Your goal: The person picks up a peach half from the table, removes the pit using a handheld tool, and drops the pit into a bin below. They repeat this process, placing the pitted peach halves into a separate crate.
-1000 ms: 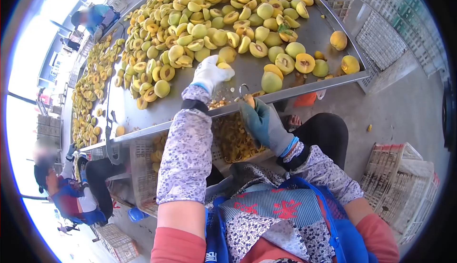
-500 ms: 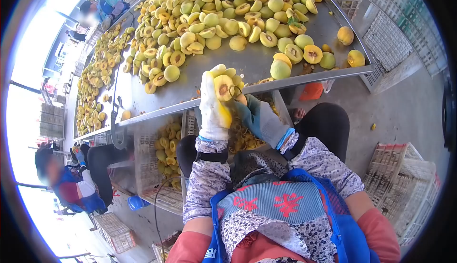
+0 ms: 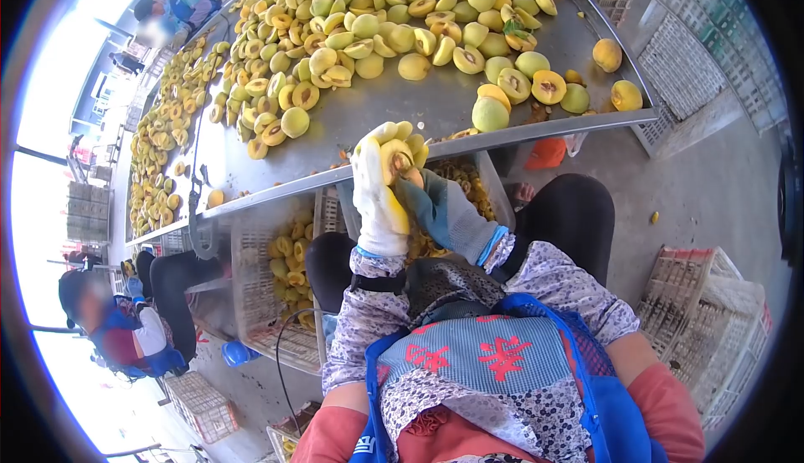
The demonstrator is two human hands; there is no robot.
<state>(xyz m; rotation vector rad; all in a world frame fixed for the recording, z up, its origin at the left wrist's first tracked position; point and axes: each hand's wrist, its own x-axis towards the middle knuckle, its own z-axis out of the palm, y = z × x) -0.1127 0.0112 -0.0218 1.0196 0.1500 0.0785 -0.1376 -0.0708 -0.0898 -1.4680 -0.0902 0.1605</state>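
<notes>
My left hand, in a white glove with yellow-stained fingers, is closed around a yellow peach half. The cut face is turned toward my right hand, with the brown pit area showing. My right hand, in a blue-grey glove, is closed with its fingertips against that cut face. Whatever lies in its grip is hidden by the fingers. Both hands are just in front of the near edge of the metal table. On the table lies a large heap of halved peaches.
Under the table stand a crate of peach halves and a bin of fruit scraps. Stacked plastic crates are at the right. A co-worker sits at the left, another person at the far side. A cable hangs beside me.
My right fingertips have pressed further into the centre of the peach half. A thin curved piece visible near them before is now hidden. The view has shifted slightly.
</notes>
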